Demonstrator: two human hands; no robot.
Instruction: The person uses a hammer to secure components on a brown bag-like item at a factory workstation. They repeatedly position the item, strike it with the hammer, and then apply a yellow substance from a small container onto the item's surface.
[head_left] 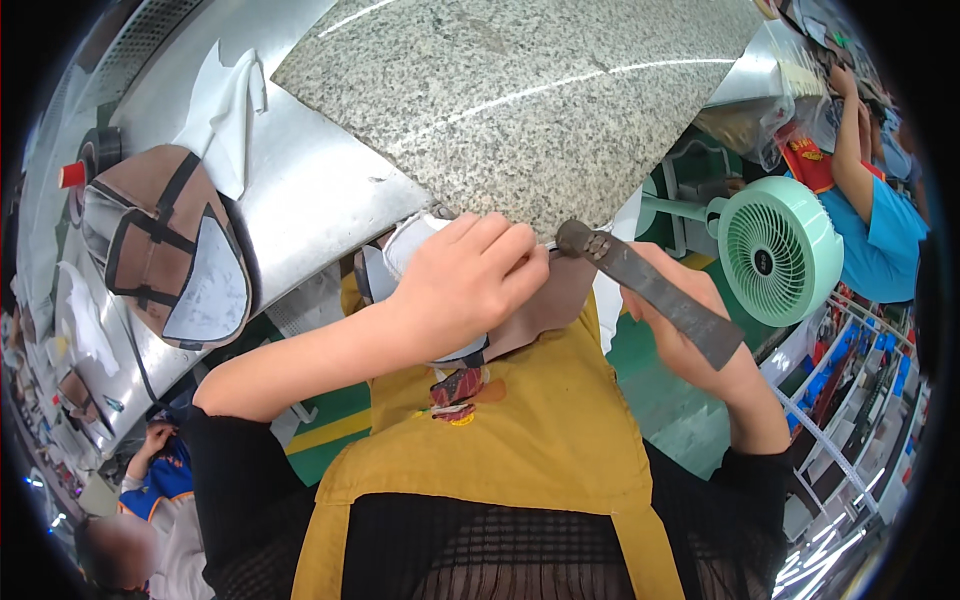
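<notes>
My right hand grips a dark metal hammer whose handle is mostly hidden by the fingers. Its long head slants across the view, with the round face beside the granite slab's near edge. Curled over a brown leather-like piece at that edge is my left hand, its fingers closed. The piece hangs in front of my yellow apron, with white and grey parts showing by the left wrist. Just what the fingertips pinch is hidden.
A speckled granite slab lies on a metal table. To the left are a brown piece with black straps and a white cloth. A mint-green fan stands right. Other people sit at right and lower left.
</notes>
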